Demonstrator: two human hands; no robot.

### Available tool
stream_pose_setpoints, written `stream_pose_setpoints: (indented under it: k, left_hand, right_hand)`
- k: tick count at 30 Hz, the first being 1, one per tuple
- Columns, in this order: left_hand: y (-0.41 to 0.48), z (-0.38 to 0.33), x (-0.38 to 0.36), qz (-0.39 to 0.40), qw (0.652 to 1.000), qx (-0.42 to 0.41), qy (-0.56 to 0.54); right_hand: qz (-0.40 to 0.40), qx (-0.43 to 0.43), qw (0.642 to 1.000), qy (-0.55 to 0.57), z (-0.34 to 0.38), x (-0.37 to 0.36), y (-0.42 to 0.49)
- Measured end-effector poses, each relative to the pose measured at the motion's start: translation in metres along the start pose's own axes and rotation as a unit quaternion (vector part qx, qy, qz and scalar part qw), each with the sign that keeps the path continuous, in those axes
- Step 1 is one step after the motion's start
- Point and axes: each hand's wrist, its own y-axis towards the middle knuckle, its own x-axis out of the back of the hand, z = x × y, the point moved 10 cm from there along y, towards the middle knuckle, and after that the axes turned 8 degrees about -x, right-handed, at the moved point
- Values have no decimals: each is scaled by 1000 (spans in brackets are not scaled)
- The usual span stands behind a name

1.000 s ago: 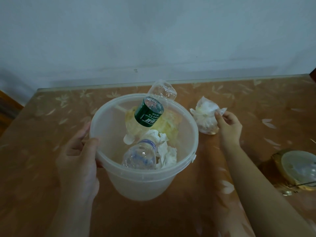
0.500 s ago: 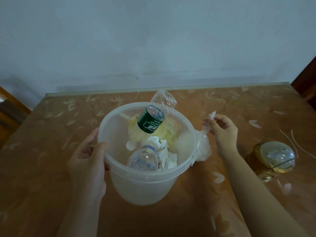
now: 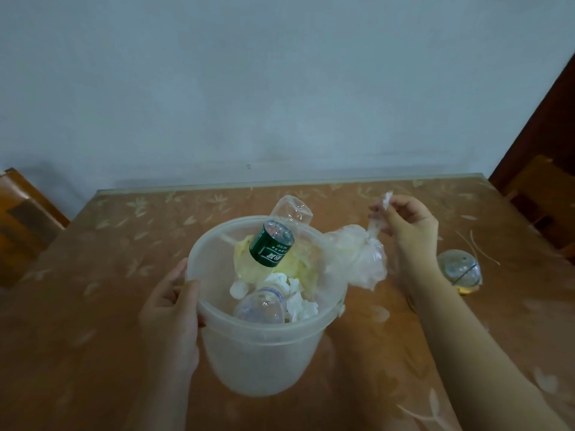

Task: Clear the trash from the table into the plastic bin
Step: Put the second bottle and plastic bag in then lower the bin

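Note:
A translucent plastic bin [image 3: 258, 353] sits on the table in front of me. My left hand [image 3: 172, 309] grips its left rim. Inside lie a green-labelled bottle [image 3: 272, 244], a second clear bottle [image 3: 259, 306], crumpled white tissues [image 3: 300, 306] and a yellowish wrapper [image 3: 295, 265]. My right hand [image 3: 407, 225] pinches the knotted top of a clear plastic bag [image 3: 361, 259] stuffed with white trash. The bag hangs in the air over the bin's right rim.
The table [image 3: 93, 337] has a brown cloth with pale leaf prints. A round glass jar [image 3: 460, 270] lies to the right of my right arm. Wooden chairs [image 3: 21, 225] stand at both far corners. A pale wall runs behind the table.
My right hand picked the plastic bag up off the table and carried it left to the bin's right rim. The left hand kept hold of the bin.

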Motion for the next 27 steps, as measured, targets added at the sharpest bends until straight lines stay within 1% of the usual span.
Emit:
stream_pose_setpoints:
  k: [1, 5, 9, 16, 21, 27]
  left_hand:
    - [-4, -3, 2, -8, 1000, 5, -1]
    - [-11, -11, 8, -3, 1000, 0, -9]
    - [-18, -16, 15, 10, 1000, -11, -21]
    - [-23, -17, 24, 8, 998, 0, -61]
    - [-27, -22, 27, 10, 997, -11, -81]
    - [-29, -26, 36, 10, 996, -16, -88]
  right_hand:
    - [1, 2, 1000, 11, 10, -2, -2]
    - [-2, 29, 998, 54, 49, -9, -12]
    - [13, 60, 996, 58, 91, -22, -27]
    - [69, 94, 988, 97, 143, -53, -51]
    - [116, 81, 985, 99, 144, -88, -70]
    - [169, 50, 982, 68, 114, -118, -93]
